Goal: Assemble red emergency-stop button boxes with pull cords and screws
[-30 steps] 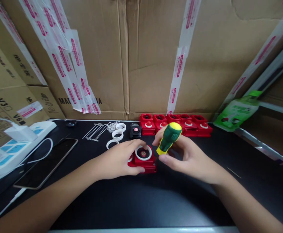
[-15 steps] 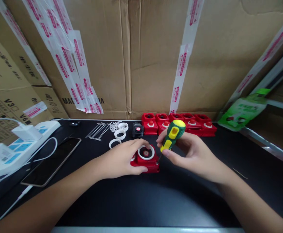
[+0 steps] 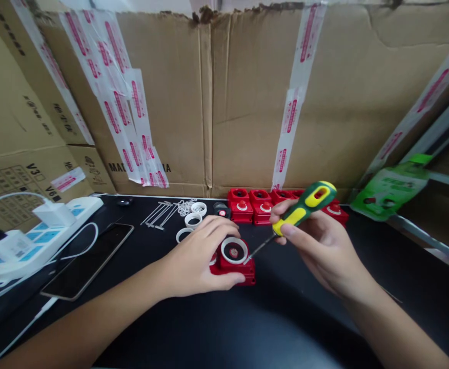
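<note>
My left hand (image 3: 205, 256) is wrapped round a red box-shaped unit (image 3: 249, 274) on the black table, thumb along its near side. A white ring (image 3: 223, 256) sits on top of the unit, around a dark round centre. My right hand (image 3: 324, 248) grips a green and yellow screwdriver (image 3: 308, 202) by its handle. The screwdriver slants down to the left, its tip at the ring's lower right edge. Whether the tip touches the ring or the red housing, I cannot tell. My left fingers hide the unit's left part.
Several red units (image 3: 241, 207) stand along the cardboard wall (image 3: 247, 118). Loose white rings (image 3: 192, 220), metal T-shaped rods (image 3: 158, 214), and a black part (image 3: 221, 209) lie behind my left hand. A phone (image 3: 89, 261) and power strip (image 3: 36, 246) are left; a green pouch (image 3: 393, 189) is right.
The screwdriver has tilted from nearly upright to a slant, its handle swinging right with my right hand. Its tip has moved up toward the ring. The camera view has shifted slightly.
</note>
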A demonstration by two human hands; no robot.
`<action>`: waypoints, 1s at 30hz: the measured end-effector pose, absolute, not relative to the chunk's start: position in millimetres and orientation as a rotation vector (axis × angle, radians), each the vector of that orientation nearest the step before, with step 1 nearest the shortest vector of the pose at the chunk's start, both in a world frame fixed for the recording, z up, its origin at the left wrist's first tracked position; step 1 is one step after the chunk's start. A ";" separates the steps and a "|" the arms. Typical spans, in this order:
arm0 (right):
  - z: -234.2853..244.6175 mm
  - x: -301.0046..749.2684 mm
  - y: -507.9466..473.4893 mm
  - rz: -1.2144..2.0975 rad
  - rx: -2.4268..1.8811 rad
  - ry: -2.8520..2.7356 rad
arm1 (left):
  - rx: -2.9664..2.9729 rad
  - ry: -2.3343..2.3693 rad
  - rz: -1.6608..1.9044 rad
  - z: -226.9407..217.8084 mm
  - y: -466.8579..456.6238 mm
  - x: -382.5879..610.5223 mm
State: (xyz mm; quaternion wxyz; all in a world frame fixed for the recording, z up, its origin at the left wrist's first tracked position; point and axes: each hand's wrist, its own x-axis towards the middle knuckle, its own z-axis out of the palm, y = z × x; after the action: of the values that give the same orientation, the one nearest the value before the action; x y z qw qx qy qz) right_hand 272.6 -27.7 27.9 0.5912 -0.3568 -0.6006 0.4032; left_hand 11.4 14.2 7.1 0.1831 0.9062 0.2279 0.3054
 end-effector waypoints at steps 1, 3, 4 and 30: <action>26.7 272.1 -27.1 0.958 -0.816 -1.375 | 2.558 0.605 0.944 9.2 12.5 12.1; 24.7 271.4 -26.4 0.975 -0.815 -1.362 | 2.555 0.539 1.074 12.2 9.4 13.8; 23.8 271.1 -26.3 0.978 -0.822 -1.365 | 2.554 0.513 1.124 12.8 8.1 14.7; 29.1 263.8 -12.9 0.970 -0.857 -0.808 | 2.404 1.422 1.266 -32.5 129.6 -50.5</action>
State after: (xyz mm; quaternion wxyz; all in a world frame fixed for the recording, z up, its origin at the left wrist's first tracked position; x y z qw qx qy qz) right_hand 263.8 -12.9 29.1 0.7228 -0.3880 -0.3660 0.4394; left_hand -50.5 129.6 -32.5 0.0376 0.7834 0.4633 0.4126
